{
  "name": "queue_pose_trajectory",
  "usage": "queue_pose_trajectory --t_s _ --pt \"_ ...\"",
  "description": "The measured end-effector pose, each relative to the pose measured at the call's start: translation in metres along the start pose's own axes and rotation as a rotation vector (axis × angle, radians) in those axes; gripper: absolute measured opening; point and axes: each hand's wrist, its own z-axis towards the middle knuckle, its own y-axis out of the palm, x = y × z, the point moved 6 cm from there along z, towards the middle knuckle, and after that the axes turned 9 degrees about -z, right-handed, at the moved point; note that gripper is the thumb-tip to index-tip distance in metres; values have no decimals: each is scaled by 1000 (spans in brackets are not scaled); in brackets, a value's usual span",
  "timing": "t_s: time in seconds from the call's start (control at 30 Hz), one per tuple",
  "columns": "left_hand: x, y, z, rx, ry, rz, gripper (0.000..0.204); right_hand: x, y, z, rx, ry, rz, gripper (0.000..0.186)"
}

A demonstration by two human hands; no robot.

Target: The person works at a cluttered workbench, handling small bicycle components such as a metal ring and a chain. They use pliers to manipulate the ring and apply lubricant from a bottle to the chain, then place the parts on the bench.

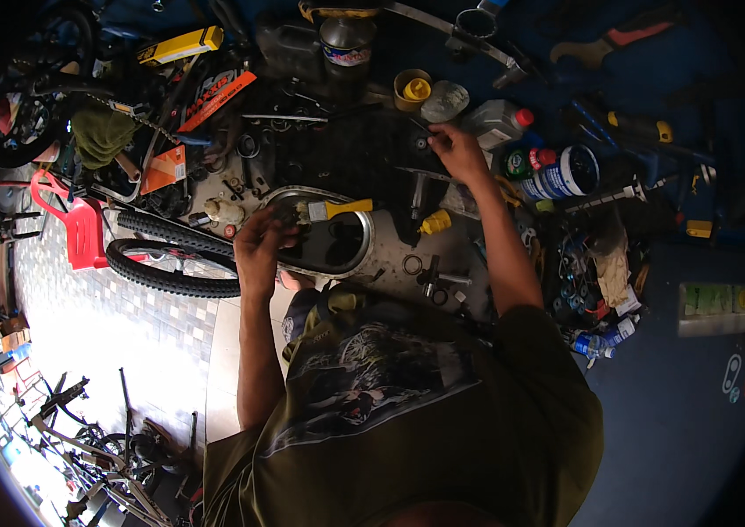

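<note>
My left hand (pixel 262 241) curls left of the tray (pixel 369 239), my right hand (pixel 458 151) right of it; can't tell if fingers pinch; the brush (pixel 334 210) over it looks light; hold its handle (pixel 352 206).

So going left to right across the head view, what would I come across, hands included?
Red plastic chair, left hand, yellow-handled brush, right hand, blue-and-white tub, green-and-clear package.

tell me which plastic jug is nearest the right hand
The grey jug with the red cap, just beside the right hand; the black jug is farther off to the left.
</note>
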Motion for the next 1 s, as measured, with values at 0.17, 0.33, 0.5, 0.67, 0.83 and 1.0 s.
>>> queue_pose_trajectory --t_s 0.17,0.33,0.5,0.67,0.83,1.0 --pt "-2 -22 -16 32 -4 -76 24 -38 -10 -27 181 -135 -216 30" --pt "4 -41 -34 208 -49 -81 22 -73 19 -85 -113 -3 -54 20" --pt "-15 -78 -31 236 -62 109 23 -90 62 -135 -185 7 5 32" --pt "-40 -94 -13 240 19 464 23 -94 81 -150 -191 92 96 42" --pt "-39 -80 -7 151 19 673 37 -81 106 -152 -210 85 272 41" --pt "-36 -66 -19 73 15 714 34 -56 110 -155 -216 102 245 37"
